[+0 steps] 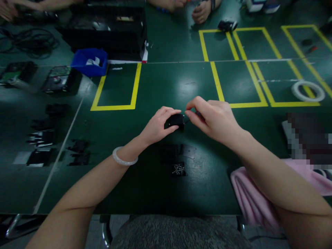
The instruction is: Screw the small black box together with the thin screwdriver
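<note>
My left hand is closed around a small black box-shaped part, thumb on the near side and fingers on the far side. Small bright screw ends show at the part's edges. Just right of it, my right hand makes a pinch with thumb and forefinger. Whatever sits in that pinch is too small and dark to name. Nearer to me lie a thin dark plate, a black piece beside it, and a small black tray of several loose screws.
A blue bin stands by a large black case. Black parts and circuit-board units lie left. At right are a white tape roll and pink cloth. Other people's hands are across the table.
</note>
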### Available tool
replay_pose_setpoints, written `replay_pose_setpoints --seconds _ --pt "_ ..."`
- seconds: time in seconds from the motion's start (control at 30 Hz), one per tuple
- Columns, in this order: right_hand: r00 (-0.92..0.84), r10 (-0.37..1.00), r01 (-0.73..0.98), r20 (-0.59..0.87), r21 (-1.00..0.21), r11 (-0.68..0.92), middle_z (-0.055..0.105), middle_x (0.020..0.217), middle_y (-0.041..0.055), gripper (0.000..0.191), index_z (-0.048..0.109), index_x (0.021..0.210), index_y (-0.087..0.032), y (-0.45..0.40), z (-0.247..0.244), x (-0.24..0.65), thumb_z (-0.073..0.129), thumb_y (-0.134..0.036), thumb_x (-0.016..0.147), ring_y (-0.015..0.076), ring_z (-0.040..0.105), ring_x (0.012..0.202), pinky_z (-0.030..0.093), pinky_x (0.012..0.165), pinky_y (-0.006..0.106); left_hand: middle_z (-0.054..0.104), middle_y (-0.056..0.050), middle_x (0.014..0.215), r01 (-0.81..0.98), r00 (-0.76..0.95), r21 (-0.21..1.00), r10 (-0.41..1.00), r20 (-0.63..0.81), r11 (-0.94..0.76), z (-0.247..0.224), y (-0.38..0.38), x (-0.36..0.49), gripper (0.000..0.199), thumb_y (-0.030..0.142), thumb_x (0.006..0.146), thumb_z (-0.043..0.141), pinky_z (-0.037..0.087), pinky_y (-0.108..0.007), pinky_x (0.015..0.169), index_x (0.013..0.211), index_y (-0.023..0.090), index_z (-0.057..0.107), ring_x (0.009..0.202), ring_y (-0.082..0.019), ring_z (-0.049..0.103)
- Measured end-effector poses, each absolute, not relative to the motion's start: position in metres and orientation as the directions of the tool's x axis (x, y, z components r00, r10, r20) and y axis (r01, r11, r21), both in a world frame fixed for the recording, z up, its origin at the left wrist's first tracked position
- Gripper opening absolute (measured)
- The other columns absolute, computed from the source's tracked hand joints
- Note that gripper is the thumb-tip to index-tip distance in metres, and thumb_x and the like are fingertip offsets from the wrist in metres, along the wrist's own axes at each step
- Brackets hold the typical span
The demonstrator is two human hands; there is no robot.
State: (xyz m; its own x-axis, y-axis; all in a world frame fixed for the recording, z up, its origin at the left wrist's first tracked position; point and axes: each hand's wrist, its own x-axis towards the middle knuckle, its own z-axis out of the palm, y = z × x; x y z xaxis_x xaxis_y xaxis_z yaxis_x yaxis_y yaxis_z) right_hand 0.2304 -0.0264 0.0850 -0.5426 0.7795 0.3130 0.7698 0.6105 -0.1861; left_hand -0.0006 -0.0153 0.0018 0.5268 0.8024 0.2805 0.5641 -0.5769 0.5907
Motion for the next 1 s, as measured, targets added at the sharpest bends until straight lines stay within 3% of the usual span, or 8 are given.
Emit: replay_pose_setpoints --seconds 0.1,0.2,0.33,0.4,0.53,0.8,1.0 --pt "-0.539 0.779 0.768 0.319 -0.194 0.611 0.066 0.068 0.0034 0.029 0.065 0.106 -0.017 -0.026 0.085 0.231 0.042 -0.036 0.105 0.0188 0.060 0.061 0.029 0.061 0.027 0.068 -0.008 0.125 0.614 0.403 0.553 0.827 0.392 -0.563 0.020 -0.028 -0.006 0.031 0.034 0.102 0.060 0.054 -0.040 0.103 0.130 0.021 0.063 0.118 -0.023 0.064" --pt "-0.537 0.783 0.774 0.313 -0.186 0.605 0.066 0.069 0.0036 0.030 0.065 0.107 -0.017 -0.026 0.084 0.230 0.041 -0.036 0.106 0.0191 0.060 0.062 0.028 0.062 0.028 0.074 -0.003 0.113 0.632 0.408 0.401 0.724 0.556 -0.663 0.042 -0.060 -0.007 0.018 0.031 0.104 0.062 0.053 -0.036 0.094 0.120 0.024 0.065 0.106 -0.020 0.067" --pt "-0.529 0.790 0.785 0.310 -0.176 0.594 0.067 0.069 0.0038 0.031 0.065 0.108 -0.017 -0.026 0.085 0.230 0.040 -0.036 0.106 0.0194 0.060 0.062 0.027 0.062 0.029 0.079 0.003 0.118 0.515 0.736 0.177 0.539 0.409 -0.839 0.050 -0.115 0.002 0.026 0.043 0.104 0.063 0.049 -0.037 0.089 0.126 0.029 0.065 0.101 -0.019 0.068" --pt "-0.530 0.789 0.783 0.311 -0.176 0.596 0.067 0.068 0.0037 0.031 0.065 0.108 -0.017 -0.027 0.085 0.230 0.040 -0.036 0.106 0.0193 0.059 0.062 0.027 0.061 0.029 0.078 0.003 0.123 0.503 0.785 0.135 0.517 0.341 -0.854 0.042 -0.136 0.006 0.030 0.044 0.104 0.063 0.047 -0.038 0.092 0.127 0.025 0.067 0.105 -0.019 0.067" --pt "-0.535 0.784 0.778 0.316 -0.177 0.602 0.066 0.068 0.0037 0.031 0.065 0.108 -0.017 -0.027 0.085 0.230 0.041 -0.036 0.107 0.0191 0.059 0.062 0.027 0.061 0.028 0.079 0.003 0.120 0.521 0.793 0.080 0.517 0.324 -0.850 0.026 -0.154 0.007 0.024 0.031 0.104 0.065 0.045 -0.036 0.095 0.126 0.021 0.069 0.102 -0.017 0.065" --pt "-0.533 0.790 0.783 0.304 -0.176 0.597 0.066 0.069 0.0038 0.031 0.064 0.108 -0.017 -0.026 0.086 0.230 0.040 -0.037 0.107 0.0195 0.059 0.063 0.028 0.062 0.028 0.078 -0.001 0.110 0.554 0.742 0.216 0.595 0.308 -0.804 0.023 -0.176 -0.023 0.019 0.022 0.103 0.059 0.050 -0.036 0.092 0.120 0.023 0.067 0.097 -0.018 0.071" --pt "-0.535 0.788 0.778 0.305 -0.186 0.600 0.065 0.068 0.0032 0.030 0.064 0.108 -0.017 -0.025 0.086 0.231 0.040 -0.036 0.106 0.0194 0.058 0.061 0.028 0.061 0.029 0.077 -0.003 0.117 0.719 0.638 0.275 0.763 0.102 -0.638 0.029 -0.201 -0.105 0.029 0.021 0.099 0.058 0.061 -0.043 0.092 0.126 0.030 0.065 0.103 -0.023 0.076"
